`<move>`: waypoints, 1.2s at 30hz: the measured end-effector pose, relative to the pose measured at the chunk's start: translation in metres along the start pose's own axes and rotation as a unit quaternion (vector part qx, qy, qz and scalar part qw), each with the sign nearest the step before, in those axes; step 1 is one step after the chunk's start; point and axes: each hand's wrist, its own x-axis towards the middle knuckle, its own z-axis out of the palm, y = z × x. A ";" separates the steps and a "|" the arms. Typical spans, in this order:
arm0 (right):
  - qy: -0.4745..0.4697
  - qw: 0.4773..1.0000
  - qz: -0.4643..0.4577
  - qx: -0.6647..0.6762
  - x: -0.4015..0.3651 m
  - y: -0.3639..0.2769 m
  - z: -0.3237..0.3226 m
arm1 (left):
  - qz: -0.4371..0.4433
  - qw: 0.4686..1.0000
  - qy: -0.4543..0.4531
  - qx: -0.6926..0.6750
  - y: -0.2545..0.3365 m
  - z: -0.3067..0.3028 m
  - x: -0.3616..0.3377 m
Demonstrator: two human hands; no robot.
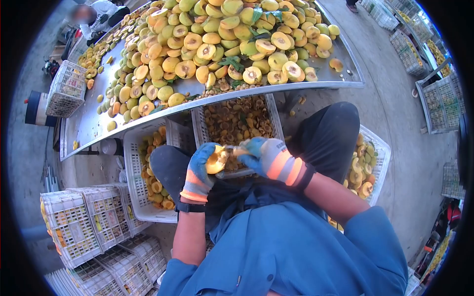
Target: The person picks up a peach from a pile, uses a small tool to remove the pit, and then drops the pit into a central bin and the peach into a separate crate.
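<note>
The left hand (pixel 197 175) cups a halved peach (pixel 216 160), its flesh orange, above the lap; the right hand (pixel 269 158), curled narrow, touches it. The middle crate (pixel 199 129) holds pits (pixel 237 121); the left crate (pixel 129 163) and right crate (pixel 382 158) hold peach halves (pixel 150 182).

Your table: rimmed steel top (pixel 86 123).
On it: heaped yellow fruit (pixel 197 29), whole and halved; green leaves (pixel 232 61); loose pits (pixel 222 88).

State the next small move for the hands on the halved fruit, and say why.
Probably flick the stone out over the crate of pits: the left hand grips a halved fruit, cut face showing, and the right hand presses a small tool against it.
</note>
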 end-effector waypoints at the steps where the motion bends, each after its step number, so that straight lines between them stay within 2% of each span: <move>1: -0.003 0.999 0.038 -0.014 0.006 0.006 -0.002 | 0.008 1.000 0.002 0.005 0.001 0.000 0.001; 2: -0.006 0.997 0.074 -0.027 0.009 0.012 -0.003 | 0.016 1.000 0.003 0.010 0.002 0.000 0.002; 3: 0.011 0.999 -0.029 0.016 0.008 0.010 -0.007 | 0.041 0.999 0.011 -0.005 0.004 0.006 0.002; 6: 0.059 0.998 -0.004 0.003 0.001 -0.012 -0.010 | -0.020 0.981 0.042 -0.187 0.015 0.019 0.009; 7: 0.041 0.999 0.004 0.010 0.002 -0.011 -0.011 | -0.035 0.979 0.041 -0.197 0.024 0.019 0.004; 10: 0.030 0.995 0.029 0.089 -0.002 0.002 -0.003 | -0.016 0.958 0.052 -0.280 0.035 0.008 -0.008; 11: 0.045 0.987 0.053 0.144 -0.004 0.003 0.000 | 0.107 0.988 0.051 -0.095 0.039 -0.002 -0.015; 12: 0.042 0.984 0.068 0.158 -0.007 0.004 0.001 | 0.225 0.953 0.116 0.166 0.042 -0.013 -0.023; 13: 0.040 0.981 0.083 0.170 -0.008 0.007 0.000 | 0.310 0.862 0.214 0.340 0.046 -0.023 -0.031; 15: 0.055 0.982 0.095 0.155 -0.005 0.013 0.000 | 0.344 0.810 0.275 0.388 0.059 -0.063 -0.043; 17: 0.016 0.977 0.134 0.163 0.001 0.002 -0.012 | 0.263 0.806 0.374 0.376 0.040 -0.148 -0.053; 18: -0.002 0.974 0.154 0.167 0.003 0.000 -0.016 | 0.152 0.838 0.439 0.286 0.051 -0.162 -0.053; 20: 0.012 0.967 0.134 0.218 0.003 0.005 -0.007 | 0.183 0.718 0.517 0.429 0.056 -0.173 -0.049; 22: 0.040 0.953 0.130 0.271 0.002 0.008 0.003 | 0.230 0.718 0.498 0.428 0.073 -0.152 -0.036; 24: 0.029 0.928 0.177 0.326 0.006 -0.002 -0.001 | 0.296 0.829 0.376 0.289 0.097 -0.098 0.011; 26: 0.014 0.912 0.242 0.332 0.006 -0.006 -0.002 | 0.304 0.854 0.302 0.294 0.103 -0.066 0.071; 30: -0.029 0.922 0.198 0.331 0.001 -0.007 -0.021 | 0.309 0.861 0.251 0.316 0.073 -0.038 0.222; 33: -0.020 0.931 0.191 0.311 -0.001 -0.003 -0.029 | 0.134 0.840 0.226 0.475 0.080 -0.018 0.266; 36: -0.005 0.951 0.146 0.272 -0.005 0.008 -0.032 | 0.155 0.871 0.218 0.413 0.066 -0.022 0.286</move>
